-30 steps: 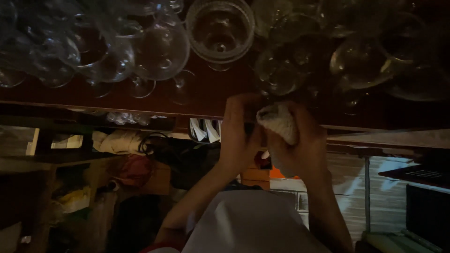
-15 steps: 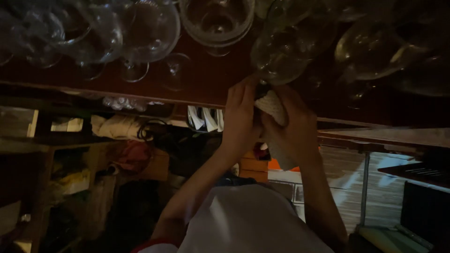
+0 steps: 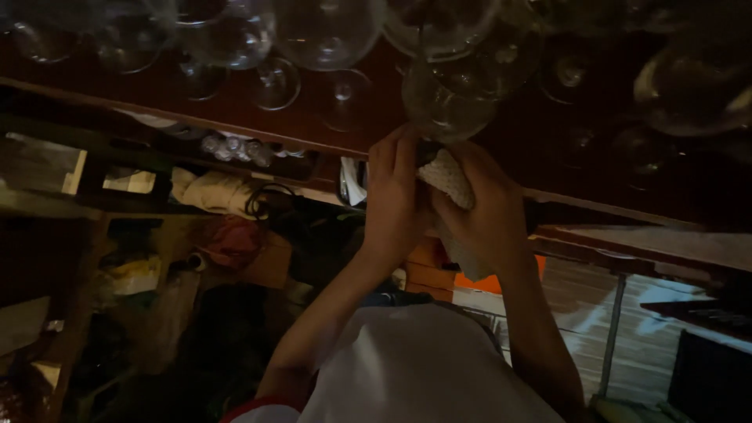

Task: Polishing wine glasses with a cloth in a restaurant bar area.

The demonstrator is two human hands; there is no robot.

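Both hands have crept away from the person's body toward the dark tabletop (image 3: 258,117); a second ago they were well short of its edge, and now the fingertips overlap it. The white cloth (image 3: 450,182) was bunched and showing plainly on top of the right hand (image 3: 482,211); now more of it is tucked between the palms, with a strip hanging below. The left hand (image 3: 392,200) has closed in flatter against the cloth. A wine glass (image 3: 448,106) that stood apart from the hands now sits right at their fingertips, its bowl just above the cloth. The rows of glasses have slid toward the upper edge of the view.
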